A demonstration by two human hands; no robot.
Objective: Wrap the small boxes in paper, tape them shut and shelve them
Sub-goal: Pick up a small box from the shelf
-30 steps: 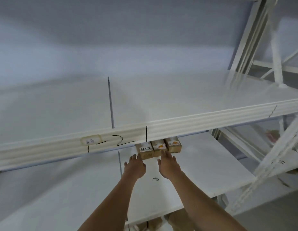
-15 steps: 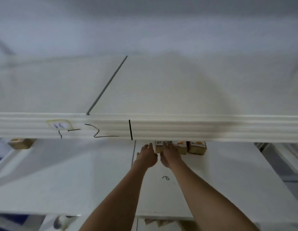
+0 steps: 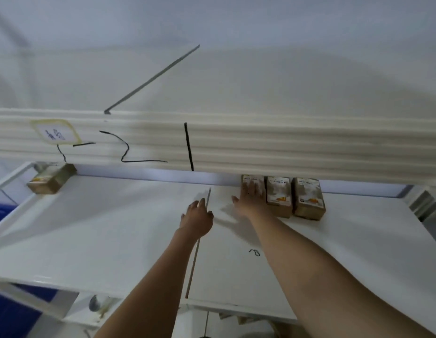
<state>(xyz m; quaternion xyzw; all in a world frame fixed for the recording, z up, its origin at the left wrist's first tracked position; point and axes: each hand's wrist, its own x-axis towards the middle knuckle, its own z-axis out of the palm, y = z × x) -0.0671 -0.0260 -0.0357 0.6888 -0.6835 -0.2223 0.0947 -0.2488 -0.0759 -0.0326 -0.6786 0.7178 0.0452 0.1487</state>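
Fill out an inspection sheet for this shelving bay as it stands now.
Surface: white lower shelf, a seam running front to back.
Job's things: three wrapped boxes in a row; left box, middle box, right box. A fourth box lies apart at far left.
Clutter: nothing seen.
Hands: right hand lies flat on the left box; left hand hovers relaxed, holding nothing.
Cables: nothing seen.
Surroundings: upper shelf edge with marker lines and a taped label.
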